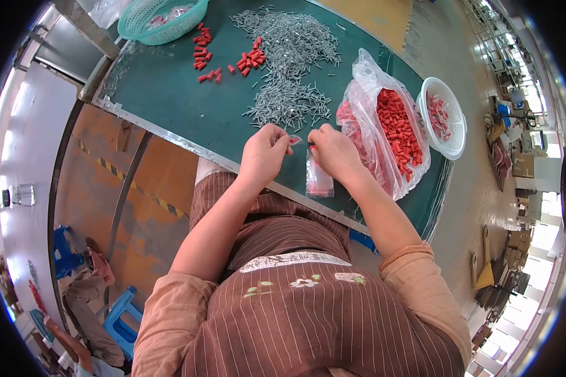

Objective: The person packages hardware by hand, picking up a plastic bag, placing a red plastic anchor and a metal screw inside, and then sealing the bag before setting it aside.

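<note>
My left hand (264, 154) is closed near the table's front edge, pinching a small clear plastic bag (297, 141) with a bit of red in it. Just to its right, my right hand (337, 151) has its fingers pressed together, a speck of red at the tips; what it grips I cannot tell. Under those fingers a flat clear plastic bag (319, 179) lies on the green table (163, 100). Beyond both hands spreads a heap of grey metal screws (289, 103). Beside my right forearm stands an opened plastic sack of red plugs (397, 129).
Loose red plugs (250, 61) lie beside the screws. A green basket (163, 28) sits at the far left, holding small packets. A white basket (446, 119) with red-filled packets rests at the right edge. Blue stools (122, 323) and another person's arm (66, 339) are at lower left.
</note>
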Tool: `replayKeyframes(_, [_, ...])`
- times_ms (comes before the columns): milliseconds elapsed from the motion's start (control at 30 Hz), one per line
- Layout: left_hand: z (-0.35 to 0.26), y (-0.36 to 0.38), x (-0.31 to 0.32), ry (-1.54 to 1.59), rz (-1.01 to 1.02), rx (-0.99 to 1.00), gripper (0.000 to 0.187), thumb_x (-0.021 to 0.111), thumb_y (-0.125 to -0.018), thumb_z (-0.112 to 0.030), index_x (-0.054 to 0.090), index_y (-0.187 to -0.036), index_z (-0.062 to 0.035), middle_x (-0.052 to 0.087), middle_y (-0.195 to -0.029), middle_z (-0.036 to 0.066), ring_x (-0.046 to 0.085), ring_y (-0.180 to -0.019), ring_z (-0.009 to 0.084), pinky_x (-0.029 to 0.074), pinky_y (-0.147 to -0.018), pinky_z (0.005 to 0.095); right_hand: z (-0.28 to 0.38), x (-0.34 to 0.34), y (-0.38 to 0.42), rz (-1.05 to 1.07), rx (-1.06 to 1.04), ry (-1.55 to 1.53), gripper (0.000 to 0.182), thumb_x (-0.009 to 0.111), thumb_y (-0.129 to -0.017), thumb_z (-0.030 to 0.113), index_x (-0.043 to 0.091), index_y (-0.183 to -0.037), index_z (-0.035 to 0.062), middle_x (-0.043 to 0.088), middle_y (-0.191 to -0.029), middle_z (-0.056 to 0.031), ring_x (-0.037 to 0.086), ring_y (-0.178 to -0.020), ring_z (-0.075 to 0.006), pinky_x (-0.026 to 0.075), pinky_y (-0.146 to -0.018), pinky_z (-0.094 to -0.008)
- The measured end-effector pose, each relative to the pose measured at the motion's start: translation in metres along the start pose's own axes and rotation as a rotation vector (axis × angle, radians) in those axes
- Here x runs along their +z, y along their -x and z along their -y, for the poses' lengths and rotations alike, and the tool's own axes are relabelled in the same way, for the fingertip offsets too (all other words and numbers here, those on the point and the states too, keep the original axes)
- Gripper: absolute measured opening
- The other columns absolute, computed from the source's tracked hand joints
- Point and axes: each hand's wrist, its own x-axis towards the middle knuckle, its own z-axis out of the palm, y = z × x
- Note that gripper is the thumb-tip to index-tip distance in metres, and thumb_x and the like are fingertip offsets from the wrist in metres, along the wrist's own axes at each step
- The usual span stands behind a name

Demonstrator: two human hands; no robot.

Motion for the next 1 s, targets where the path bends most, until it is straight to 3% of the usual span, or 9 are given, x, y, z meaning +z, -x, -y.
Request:
replayKeyframes(133, [-0.003,0.002,0.0,-0.004,-0.011,0.006,0.015,0.056,-0.09,-0.013,0.061,-0.089,0.0014,0.065,-0.071,0.007,0.058,-0.065,0.0138,0.047,-0.063,0.0296,-0.003,-0.002,-0.003,-0.062,0.054,-0.081,0.012,0.063,-0.08,0.008,0.064,-0.091,0.0047,0.062,-0.089,-0.0155,0.065,-0.082,-0.0328,0.052,-0.073,-0.0432])
replayKeyframes(233, [-0.001,0.001,0.002,0.005,-0.016,0.019,0.015,0.058,-0.091,-0.015,0.061,-0.089,0.0002,0.063,-0.071,0.003,0.054,-0.064,0.0098,0.044,-0.061,0.0267,0.015,-0.037,0.004,-0.126,0.145,-0.381,0.013,0.064,-0.081,0.009,0.064,-0.094,0.0057,0.062,-0.089,-0.0136,0.064,-0.082,-0.0319,0.051,-0.072,-0.043])
replayKeyframes(333, [0.0,0.001,0.01,0.017,0.002,0.05,0.015,0.059,-0.091,-0.015,0.061,-0.089,-0.0005,0.062,-0.07,0.002,0.053,-0.064,0.008,0.043,-0.06,0.0257,0.033,-0.056,0.012,-0.182,-0.03,-0.368,0.018,0.068,-0.079,0.003,0.063,-0.096,0.0029,0.062,-0.089,-0.0097,0.065,-0.078,-0.0223,0.052,-0.069,-0.0336])
replayKeyframes(467, [-0.011,0.007,0.016,-0.043,0.023,0.086,0.015,0.06,-0.091,-0.016,0.06,-0.089,-0.0006,0.062,-0.07,0.002,0.053,-0.064,0.0084,0.043,-0.06,0.0257,0.041,-0.061,0.009,-0.178,-0.145,-0.267,0.02,0.068,-0.079,0.002,0.063,-0.098,0.0044,0.064,-0.095,-0.0098,0.065,-0.081,-0.025,0.052,-0.071,-0.0351])
replayKeyframes(567, [-0.008,0.006,0.017,0.008,0.056,0.056,0.016,0.06,-0.09,-0.017,0.06,-0.088,-0.0006,0.062,-0.07,0.002,0.053,-0.064,0.0084,0.043,-0.06,0.0262,0.039,-0.056,0.006,-0.207,-0.23,-0.235,0.014,0.067,-0.077,0.005,0.062,-0.09,0.0059,0.063,-0.092,-0.0104,0.062,-0.087,-0.0303,0.051,-0.073,-0.0403])
replayKeyframes(867, [-0.009,0.001,0.014,0.228,0.175,-0.126,0.011,0.061,-0.09,-0.015,0.06,-0.091,-0.0035,0.06,-0.07,0.0,0.044,-0.049,0.0041,0.032,-0.041,0.0205,0.032,-0.045,0.017,-0.27,-0.286,-0.156,0.008,0.068,-0.075,0.007,0.066,-0.082,0.0054,0.064,-0.097,-0.0066,0.06,-0.097,-0.0258,0.051,-0.078,-0.0382])
replayKeyframes(967, [-0.006,0.001,0.012,0.362,0.272,-0.148,0.012,0.058,-0.093,-0.014,0.061,-0.095,-0.0032,0.059,-0.07,0.0,0.044,-0.049,0.0035,0.032,-0.042,0.0195,0.027,-0.045,0.016,-0.254,-0.27,-0.167,0.01,0.069,-0.076,0.008,0.066,-0.085,0.0047,0.063,-0.093,-0.007,0.061,-0.091,-0.0254,0.051,-0.076,-0.0363])
replayKeyframes(1000, [-0.006,0.002,0.011,0.382,0.268,-0.146,0.012,0.057,-0.094,-0.014,0.061,-0.097,-0.0029,0.059,-0.07,0.0,0.043,-0.049,0.0031,0.032,-0.042,0.0192,0.025,-0.048,0.016,-0.232,-0.181,-0.278,0.01,0.069,-0.076,0.008,0.066,-0.085,0.0043,0.063,-0.092,-0.0071,0.061,-0.088,-0.0249,0.051,-0.075,-0.0354])
